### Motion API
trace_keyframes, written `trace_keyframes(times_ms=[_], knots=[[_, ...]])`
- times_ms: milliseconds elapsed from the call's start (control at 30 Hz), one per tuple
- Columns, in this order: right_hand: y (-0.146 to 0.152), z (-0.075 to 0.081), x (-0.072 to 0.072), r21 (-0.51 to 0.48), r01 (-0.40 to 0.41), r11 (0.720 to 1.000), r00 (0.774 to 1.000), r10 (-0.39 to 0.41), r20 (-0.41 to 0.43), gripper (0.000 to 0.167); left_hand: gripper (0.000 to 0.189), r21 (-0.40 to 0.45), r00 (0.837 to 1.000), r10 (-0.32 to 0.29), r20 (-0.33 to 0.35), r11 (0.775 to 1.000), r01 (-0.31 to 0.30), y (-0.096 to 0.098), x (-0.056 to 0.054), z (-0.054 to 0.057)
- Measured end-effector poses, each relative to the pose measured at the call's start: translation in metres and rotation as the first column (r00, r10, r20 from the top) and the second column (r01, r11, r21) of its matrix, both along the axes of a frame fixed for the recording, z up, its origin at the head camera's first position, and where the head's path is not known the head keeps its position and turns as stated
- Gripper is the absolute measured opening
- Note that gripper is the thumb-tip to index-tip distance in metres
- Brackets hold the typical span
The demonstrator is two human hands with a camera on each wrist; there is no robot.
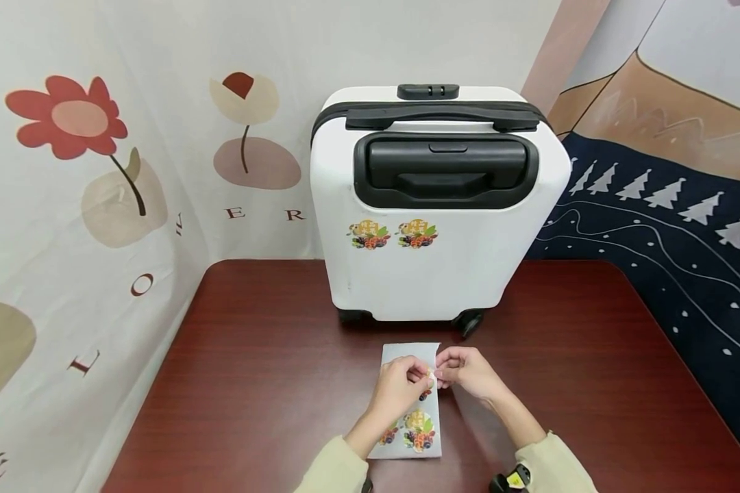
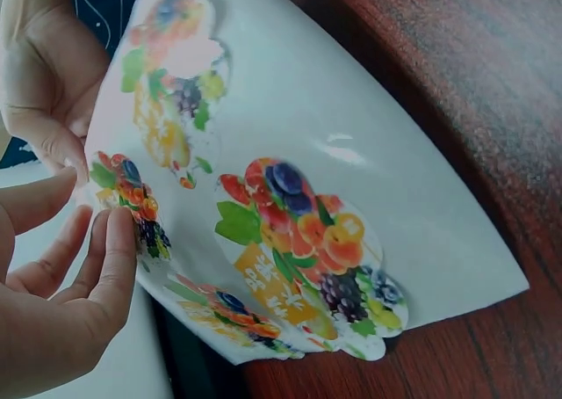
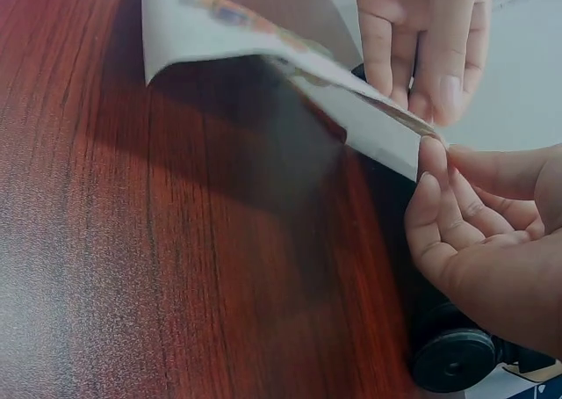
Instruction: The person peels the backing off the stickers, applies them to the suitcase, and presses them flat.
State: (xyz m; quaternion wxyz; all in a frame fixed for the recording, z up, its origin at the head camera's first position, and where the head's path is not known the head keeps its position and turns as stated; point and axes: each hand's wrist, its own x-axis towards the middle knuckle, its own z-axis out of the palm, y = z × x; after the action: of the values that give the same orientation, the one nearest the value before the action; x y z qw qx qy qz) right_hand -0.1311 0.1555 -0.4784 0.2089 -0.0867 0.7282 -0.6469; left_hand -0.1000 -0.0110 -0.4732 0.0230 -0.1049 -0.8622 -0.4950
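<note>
A white sticker sheet (image 1: pixel 401 352) with several fruit-print stickers lies on the table in front of a white suitcase (image 1: pixel 469 260). My right hand (image 1: pixel 471 373) pinches the sheet's right edge between thumb and forefinger, bending it up in the right wrist view. Over the sheet, my left hand (image 1: pixel 397 390) has its fingertips at a fruit sticker (image 2: pixel 132 192) near that edge. Thumb and fingers stand apart in the left wrist view. A larger-looking fruit sticker (image 2: pixel 307 250) lies nearer that camera. Whether any sticker edge has lifted is hard to see.
Two matching fruit stickers (image 1: pixel 417 233) are on the suitcase front, below its black handle recess (image 1: pixel 447 171). Black wheels (image 1: pixel 469 322) rest on the dark red wooden table (image 1: pixel 253 383). A printed cloth (image 1: pixel 179 103) hangs behind.
</note>
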Motion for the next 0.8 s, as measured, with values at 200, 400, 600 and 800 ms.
trace_keyframes(times_ms=[200,400,600,800], knots=[[0.0007,0.0013,-0.0006,-0.034,-0.012,0.999,1.0,0.012,-0.006,0.019,0.013,0.016,0.999,0.031,-0.014,0.999,-0.031,0.0031,-0.0001,-0.0016],[0.0002,0.0017,0.0005,-0.068,-0.004,0.998,1.0,0.003,-0.007,0.021,0.013,0.031,0.999,0.044,-0.031,0.999,-0.043,0.0053,-0.0004,-0.0033],[-0.0002,0.0002,0.0009,-0.108,0.003,0.994,1.0,-0.005,-0.014,0.022,0.01,0.033,0.999,0.045,-0.02,0.998,-0.045,0.0054,-0.001,-0.0037],[0.0017,-0.0022,0.001,-0.119,0.018,0.993,1.0,-0.019,-0.01,0.021,0.008,0.02,0.998,0.048,-0.026,0.999,-0.048,0.0045,-0.0005,-0.005]])
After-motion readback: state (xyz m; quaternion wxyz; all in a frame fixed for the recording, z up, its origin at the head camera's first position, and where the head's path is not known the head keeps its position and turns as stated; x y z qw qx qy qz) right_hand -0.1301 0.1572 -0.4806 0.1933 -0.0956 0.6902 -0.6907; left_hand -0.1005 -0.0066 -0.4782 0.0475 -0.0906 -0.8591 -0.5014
